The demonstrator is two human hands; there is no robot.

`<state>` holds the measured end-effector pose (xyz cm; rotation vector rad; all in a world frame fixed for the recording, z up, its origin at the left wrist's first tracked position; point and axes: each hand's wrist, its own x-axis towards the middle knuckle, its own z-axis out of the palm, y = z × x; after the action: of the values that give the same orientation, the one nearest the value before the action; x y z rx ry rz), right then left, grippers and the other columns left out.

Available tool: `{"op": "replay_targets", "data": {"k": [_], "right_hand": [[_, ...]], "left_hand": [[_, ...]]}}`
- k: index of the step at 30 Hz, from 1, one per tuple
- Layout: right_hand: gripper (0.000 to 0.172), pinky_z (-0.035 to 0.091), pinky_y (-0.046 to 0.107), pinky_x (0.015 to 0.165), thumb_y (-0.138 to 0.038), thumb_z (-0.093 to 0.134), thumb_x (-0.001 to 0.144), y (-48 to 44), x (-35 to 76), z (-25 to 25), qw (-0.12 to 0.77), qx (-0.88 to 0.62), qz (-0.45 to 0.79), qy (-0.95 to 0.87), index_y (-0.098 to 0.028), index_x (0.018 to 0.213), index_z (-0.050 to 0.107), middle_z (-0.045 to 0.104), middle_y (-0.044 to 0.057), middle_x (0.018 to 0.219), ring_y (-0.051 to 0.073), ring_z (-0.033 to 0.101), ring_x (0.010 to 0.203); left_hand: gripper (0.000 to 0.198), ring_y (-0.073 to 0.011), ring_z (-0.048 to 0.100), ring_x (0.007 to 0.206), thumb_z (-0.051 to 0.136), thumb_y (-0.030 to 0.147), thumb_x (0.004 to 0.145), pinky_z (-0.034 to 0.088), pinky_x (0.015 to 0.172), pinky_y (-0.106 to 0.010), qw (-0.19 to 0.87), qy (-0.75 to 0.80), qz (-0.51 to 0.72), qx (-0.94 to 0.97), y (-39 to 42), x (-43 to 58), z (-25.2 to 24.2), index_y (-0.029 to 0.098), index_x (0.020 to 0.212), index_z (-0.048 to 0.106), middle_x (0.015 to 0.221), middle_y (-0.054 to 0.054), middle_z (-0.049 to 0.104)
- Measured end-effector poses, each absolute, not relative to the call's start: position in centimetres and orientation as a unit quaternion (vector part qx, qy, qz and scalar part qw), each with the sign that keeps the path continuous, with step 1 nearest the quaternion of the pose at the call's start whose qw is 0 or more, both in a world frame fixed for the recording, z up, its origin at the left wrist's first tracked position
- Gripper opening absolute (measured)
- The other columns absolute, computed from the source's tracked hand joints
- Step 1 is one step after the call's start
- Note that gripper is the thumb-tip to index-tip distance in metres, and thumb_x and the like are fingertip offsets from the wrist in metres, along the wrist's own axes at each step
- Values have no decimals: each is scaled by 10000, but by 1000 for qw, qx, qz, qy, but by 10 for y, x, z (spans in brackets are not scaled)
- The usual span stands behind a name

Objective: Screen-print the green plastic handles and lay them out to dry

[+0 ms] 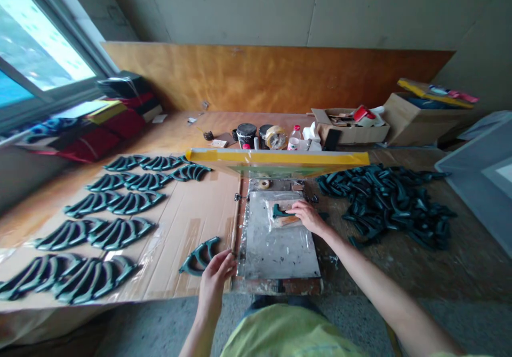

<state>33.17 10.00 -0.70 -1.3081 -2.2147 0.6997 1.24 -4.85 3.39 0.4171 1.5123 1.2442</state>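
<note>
My right hand (308, 216) reaches over a metal plate (276, 256), its fingers closed on a dark green, handle-like part (281, 211). That part lies on a small block wrapped in clear film (271, 222), fixed to the plate. My left hand (218, 269) hovers by the plate's left edge with thumb and fingers drawn together; whatever they may hold is hidden. Just left of it, a few curved dark green parts (196, 261) lie side by side on a cardboard sheet (172, 261). Above the plate is a yellow-edged screen frame (280, 157), raised and seen edge-on.
Fanned rows of similar green parts (120, 232) cover the cardboard's left side. A loose heap of them (392, 202) lies right of the plate. Behind the frame stand black tubs (246, 133), a tape roll (276, 137) and a bottle (295, 136). A grey bin (480, 186) stands far right.
</note>
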Motion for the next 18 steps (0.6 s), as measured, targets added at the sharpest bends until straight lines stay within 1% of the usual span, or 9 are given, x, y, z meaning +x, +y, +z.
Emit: {"op": "replay_targets", "data": {"k": [4, 5, 7, 8, 10, 11, 13, 15, 18], "right_hand": [[424, 449, 369, 942, -36, 464, 847, 97, 324, 8, 188, -486, 203, -829, -249, 1107, 722, 671, 66, 1011, 200, 566, 1016], [412, 443, 377, 961, -58, 473, 859, 96, 319, 12, 182, -492, 196, -828, -255, 1130, 712, 677, 66, 1048, 205, 568, 1047], [388, 399, 409, 1040, -136, 515, 888, 95, 305, 15, 180, -493, 186, -831, -271, 1221, 660, 656, 63, 1202, 224, 536, 1177], [396, 358, 430, 1085, -191, 548, 895, 95, 297, 14, 178, -483, 186, -837, -279, 1275, 620, 618, 55, 1295, 235, 492, 1257], [470, 262, 472, 1151, -312, 614, 884, 95, 284, 10, 168, -452, 198, -853, -298, 1349, 547, 520, 33, 1428, 252, 389, 1370], [515, 222, 490, 1167, -366, 637, 871, 97, 280, 7, 158, -438, 206, -861, -305, 1369, 522, 481, 25, 1461, 259, 354, 1397], [562, 173, 514, 1178, -428, 654, 853, 102, 278, 1, 144, -430, 204, -867, -297, 1380, 509, 453, 32, 1478, 271, 330, 1412], [544, 155, 523, 1181, -426, 648, 857, 110, 287, -2, 150, -456, 181, -859, -258, 1362, 535, 468, 61, 1463, 281, 329, 1413], [433, 192, 546, 1165, -374, 625, 870, 125, 320, 3, 192, -536, 140, -810, -217, 1273, 619, 541, 96, 1395, 311, 375, 1383]], "left_hand": [[598, -158, 649, 697, 867, 478, 502, 542, 700, -286, 556, 629, 506, 196, -34, -7, 31, 119, 952, 702, 779, -41, 692], [597, -157, 649, 705, 866, 476, 506, 541, 700, -282, 558, 624, 507, 205, -27, -9, 34, 116, 952, 700, 791, -45, 691], [585, -153, 647, 720, 859, 475, 528, 538, 690, -270, 557, 606, 520, 227, -8, -10, 47, 116, 959, 694, 817, -49, 687], [576, -146, 644, 723, 849, 478, 547, 536, 686, -261, 554, 593, 532, 242, 4, -9, 57, 120, 970, 690, 826, -46, 683], [554, -118, 628, 710, 811, 490, 617, 532, 686, -244, 539, 555, 569, 278, 31, -3, 84, 146, 1029, 674, 825, -20, 663], [540, -101, 614, 689, 779, 499, 662, 530, 682, -235, 527, 532, 593, 297, 46, 0, 100, 166, 1068, 658, 808, -2, 648], [507, -76, 568, 610, 699, 534, 746, 520, 641, -219, 504, 482, 636, 329, 73, 10, 133, 196, 1117, 621, 739, 30, 606], [468, -71, 512, 528, 628, 583, 787, 500, 568, -208, 492, 446, 659, 353, 96, 19, 162, 189, 1039, 611, 653, 43, 564], [488, -80, 465, 472, 580, 649, 782, 472, 492, -203, 484, 451, 650, 374, 114, 24, 184, 162, 810, 598, 554, 37, 516]]}}
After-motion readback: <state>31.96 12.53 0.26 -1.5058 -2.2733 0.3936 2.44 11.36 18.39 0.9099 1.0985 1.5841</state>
